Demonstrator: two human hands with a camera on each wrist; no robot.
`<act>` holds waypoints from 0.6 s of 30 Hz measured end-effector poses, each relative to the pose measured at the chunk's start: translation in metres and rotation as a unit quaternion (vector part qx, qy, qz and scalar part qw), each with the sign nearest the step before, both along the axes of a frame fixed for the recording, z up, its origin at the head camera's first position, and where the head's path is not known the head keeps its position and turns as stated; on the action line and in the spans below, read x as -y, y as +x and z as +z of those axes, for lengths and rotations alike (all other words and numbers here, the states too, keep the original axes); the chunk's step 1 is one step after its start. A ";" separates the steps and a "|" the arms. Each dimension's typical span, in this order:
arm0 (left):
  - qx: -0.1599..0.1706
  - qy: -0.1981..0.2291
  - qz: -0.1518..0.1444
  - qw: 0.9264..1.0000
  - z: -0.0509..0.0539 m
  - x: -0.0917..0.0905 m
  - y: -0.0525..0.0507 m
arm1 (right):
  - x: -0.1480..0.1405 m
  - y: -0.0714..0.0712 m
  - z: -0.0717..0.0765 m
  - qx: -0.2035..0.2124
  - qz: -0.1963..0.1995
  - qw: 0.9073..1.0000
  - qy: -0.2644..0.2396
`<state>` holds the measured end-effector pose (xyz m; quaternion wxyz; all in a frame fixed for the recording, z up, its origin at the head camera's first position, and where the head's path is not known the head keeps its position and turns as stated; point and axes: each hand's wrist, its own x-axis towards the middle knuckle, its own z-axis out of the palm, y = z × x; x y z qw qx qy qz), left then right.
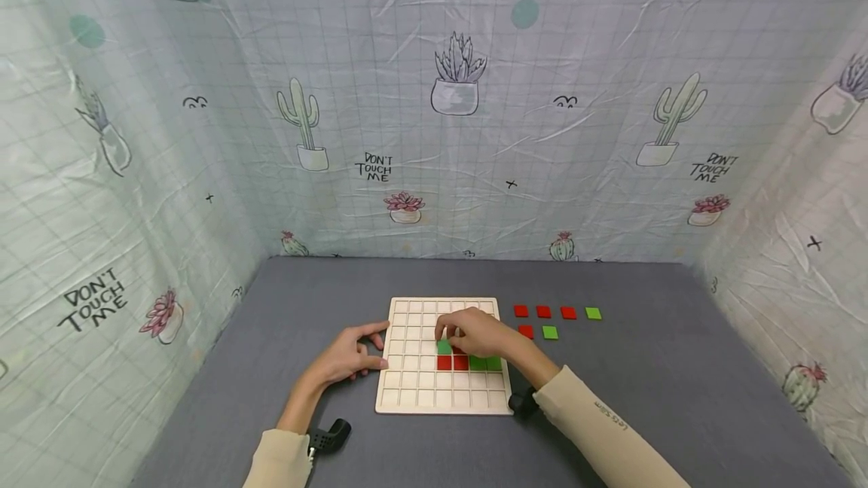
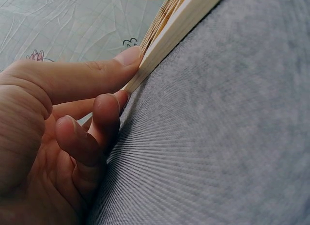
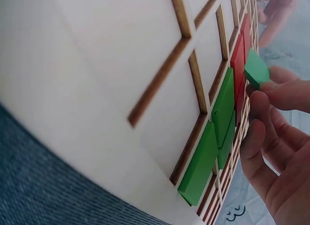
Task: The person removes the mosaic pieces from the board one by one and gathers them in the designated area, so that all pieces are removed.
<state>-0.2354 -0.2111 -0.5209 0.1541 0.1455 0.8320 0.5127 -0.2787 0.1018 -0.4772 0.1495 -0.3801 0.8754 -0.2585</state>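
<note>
A wooden grid board (image 1: 410, 398) lies on the table, with square cells divided by thin raised strips. My left hand (image 1: 341, 356) is at its left edge; thumb and index finger touch the edge, spread apart. My right hand (image 1: 478, 333) is over the middle of the board. Between its thumb and finger it pinches a green tile (image 3: 256, 69), tilted above the cells. Red tiles (image 1: 444, 362) and green tiles (image 1: 493, 363) sit in cells of the board just nearer than that hand. The right hand partly hides the cells behind it.
Right of the board lie several loose tiles in two rows: red tiles (image 1: 543, 312) and light green tiles (image 1: 593, 313). A grey cloth covers the table (image 1: 434, 450). Printed curtains (image 1: 475, 141) hang behind and on both sides.
</note>
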 end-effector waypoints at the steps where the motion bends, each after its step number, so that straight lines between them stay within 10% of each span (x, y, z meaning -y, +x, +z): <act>1: 0.000 0.001 0.000 1.000 0.000 0.000 0.000 | 0.000 0.000 -0.001 0.001 0.000 1.000 0.000; 18: 0.002 -0.005 0.005 1.000 0.000 -0.002 -0.001 | 0.000 -0.001 -0.001 -0.014 0.008 1.000 -0.008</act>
